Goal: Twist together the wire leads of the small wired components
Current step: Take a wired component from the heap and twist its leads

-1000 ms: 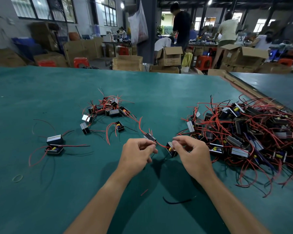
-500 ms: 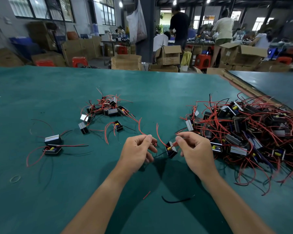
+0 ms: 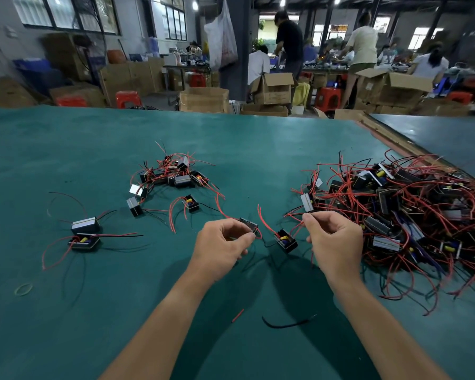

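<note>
A small black box component (image 3: 285, 240) with a yellow part and red and black leads hangs between my hands above the green table (image 3: 93, 149). My right hand (image 3: 333, 237) pinches its red leads between thumb and forefinger. My left hand (image 3: 222, 242) pinches thin wire leads beside a second small black component (image 3: 248, 224) that sits at its fingertips. A red lead (image 3: 262, 218) sticks up between the two hands.
A big tangled heap of components (image 3: 401, 207) with red wires fills the right. A smaller cluster (image 3: 173, 174) lies at centre left, and two more components (image 3: 85, 233) at far left. Cut wire scraps (image 3: 285, 323) and a rubber band (image 3: 23, 288) lie near me. People work behind.
My hands have drawn apart. The yellow-topped component, which was at my right fingertips, now hangs lower between the hands, and a second component shows at my left fingertips.
</note>
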